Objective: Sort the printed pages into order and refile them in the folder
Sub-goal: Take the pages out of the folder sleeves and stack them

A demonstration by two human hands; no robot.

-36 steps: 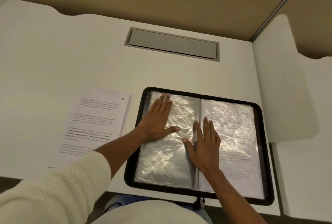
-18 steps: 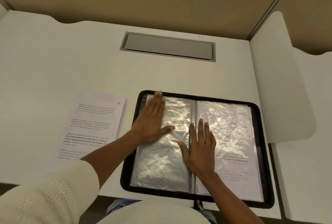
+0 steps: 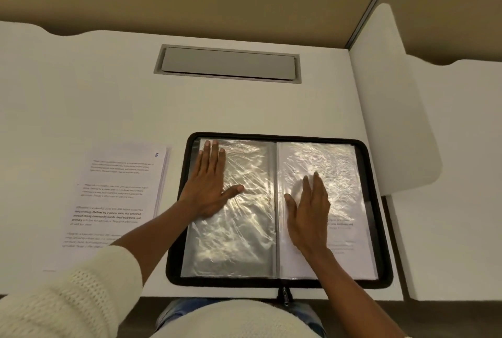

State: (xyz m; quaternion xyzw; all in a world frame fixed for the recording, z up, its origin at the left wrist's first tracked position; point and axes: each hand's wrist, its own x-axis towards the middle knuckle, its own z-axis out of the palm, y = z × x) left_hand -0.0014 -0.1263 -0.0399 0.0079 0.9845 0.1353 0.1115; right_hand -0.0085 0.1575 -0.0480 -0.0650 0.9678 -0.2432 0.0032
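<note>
Step in hand looks like refiling. The folder (image 3: 173, 267) lies open flat at the near edge of the worktop (image 3: 81, 93), and both hands press its clear pockets down. Left hand (image 3: 209, 185) is flat on the left pocket (image 3: 239, 242), fingers straight, tips near its top outer corner, holding nothing. Right hand (image 3: 309, 215) is flat on the right pocket (image 3: 339, 169) just beside the spine, fingers straight, also holding nothing. The right pocket has a printed page in it, with text lines showing beside that hand. The loose stack of pages (image 3: 116, 196) sits on the worktop just left of the folder, not touching it, and its top sheet has a handwritten 6 (image 3: 156, 155) in the corner. My guess at the next move: one hand lifts off to take the top sheet, the other holds a pocket open, and the sheet goes in from the top edge. Unknowns: glare washes out the left pocket, so I can't tell if it's empty. The number on the filed page isn't visible. Stack depth is unclear and body text is too small to read. The left forearm covers the stack's near right corner.
</note>
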